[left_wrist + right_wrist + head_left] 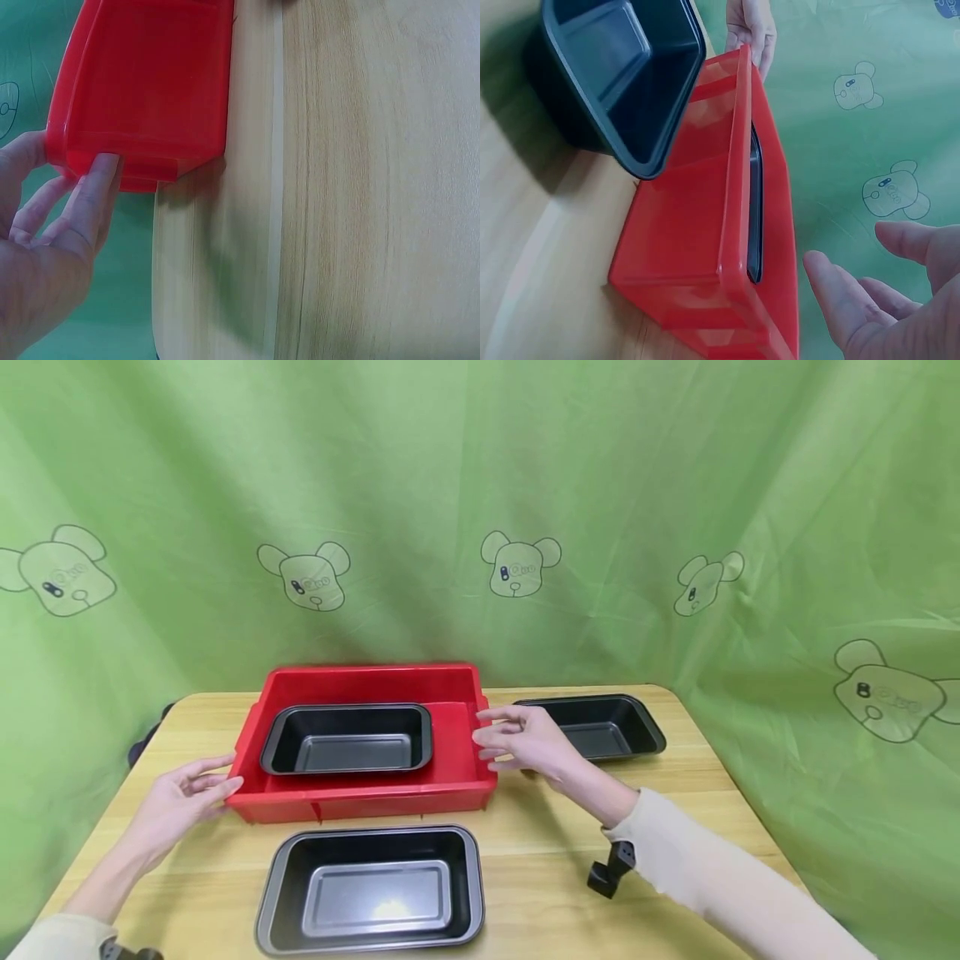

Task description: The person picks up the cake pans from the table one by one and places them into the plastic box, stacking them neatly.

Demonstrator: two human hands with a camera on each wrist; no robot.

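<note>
A red plastic bin (453, 743) stands toward the back of the table, with a black loaf pan (348, 752) inside it. At the bin's left end my left hand (180, 797) pinches the rim, thumb on the lip and fingers against the outside wall, as the left wrist view shows. My right hand (532, 743) is by the bin's right end, its fingers spread and holding nothing. In the right wrist view a gap shows between these fingers (832, 281) and the bin. A larger dark loaf pan (375, 897) lies in front of the bin.
Behind my right hand another black loaf pan (600, 739) sits at the table's back right, partly hidden by the hand. The wooden table (570, 877) borders a green curtain (420, 485) with bear-head prints at the back and sides.
</note>
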